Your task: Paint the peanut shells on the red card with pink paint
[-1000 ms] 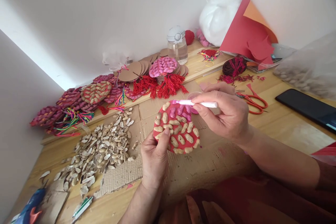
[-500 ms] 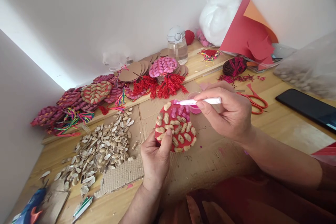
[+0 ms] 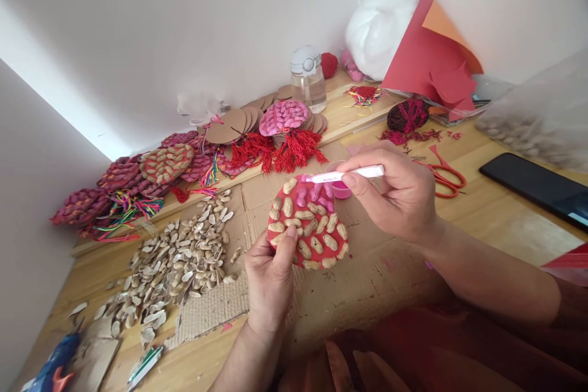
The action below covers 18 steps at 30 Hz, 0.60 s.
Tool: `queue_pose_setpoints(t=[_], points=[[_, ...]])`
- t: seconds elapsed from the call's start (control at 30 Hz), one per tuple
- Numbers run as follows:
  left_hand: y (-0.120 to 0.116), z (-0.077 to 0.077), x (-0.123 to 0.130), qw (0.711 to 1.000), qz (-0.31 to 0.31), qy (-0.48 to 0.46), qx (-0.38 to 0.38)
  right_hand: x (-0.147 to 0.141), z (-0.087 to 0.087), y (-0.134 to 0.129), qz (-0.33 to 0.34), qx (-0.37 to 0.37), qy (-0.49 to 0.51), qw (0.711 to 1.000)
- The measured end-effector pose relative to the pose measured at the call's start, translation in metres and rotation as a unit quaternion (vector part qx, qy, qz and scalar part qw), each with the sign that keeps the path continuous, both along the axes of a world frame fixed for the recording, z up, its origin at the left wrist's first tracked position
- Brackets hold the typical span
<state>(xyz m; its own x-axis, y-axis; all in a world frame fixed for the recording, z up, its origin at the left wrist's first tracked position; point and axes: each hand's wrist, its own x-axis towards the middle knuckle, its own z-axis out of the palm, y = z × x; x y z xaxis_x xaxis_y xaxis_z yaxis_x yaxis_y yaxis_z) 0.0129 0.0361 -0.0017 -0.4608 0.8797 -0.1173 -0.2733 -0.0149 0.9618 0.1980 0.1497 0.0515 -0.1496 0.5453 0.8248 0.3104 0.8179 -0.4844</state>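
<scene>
My left hand (image 3: 274, 275) grips the lower left edge of a round red disc (image 3: 307, 223) covered with peanut shells, thumb on top. Shells near its top right are coloured pink; the others are plain tan. My right hand (image 3: 397, 190) pinches a white marker (image 3: 342, 175) whose tip touches the shells at the disc's top edge. Behind the marker and fingers, a small cup of pink paint (image 3: 340, 190) is partly hidden.
Loose peanut shells (image 3: 184, 257) lie at left beside cardboard (image 3: 215, 303). Pink shell discs (image 3: 283, 117) with tassels line the back. Orange-handled scissors (image 3: 448, 179) and a black phone (image 3: 533, 187) lie at right. A lidded bottle (image 3: 309, 82) stands behind.
The disc has turned slightly and tilted more toward the camera in my left hand. My right hand and the marker have shifted slightly to the left.
</scene>
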Motion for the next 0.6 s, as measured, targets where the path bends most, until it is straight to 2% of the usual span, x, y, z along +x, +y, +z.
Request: queue_pose_setpoints(t=[0.17, 0.37, 0.6], points=[[0.001, 0.002, 0.0, 0.999, 0.006, -0.036, -0.001, 0.002, 0.002, 0.002, -0.027, 0.009, -0.013, 1.0], [0.004, 0.009, 0.003, 0.998, 0.008, -0.066, 0.005, 0.001, 0.001, 0.002, 0.005, -0.02, 0.021, 1.0], [0.005, 0.014, 0.004, 0.994, 0.012, -0.108, 0.013, 0.003, 0.001, 0.005, -0.002, -0.041, 0.042, 0.998]])
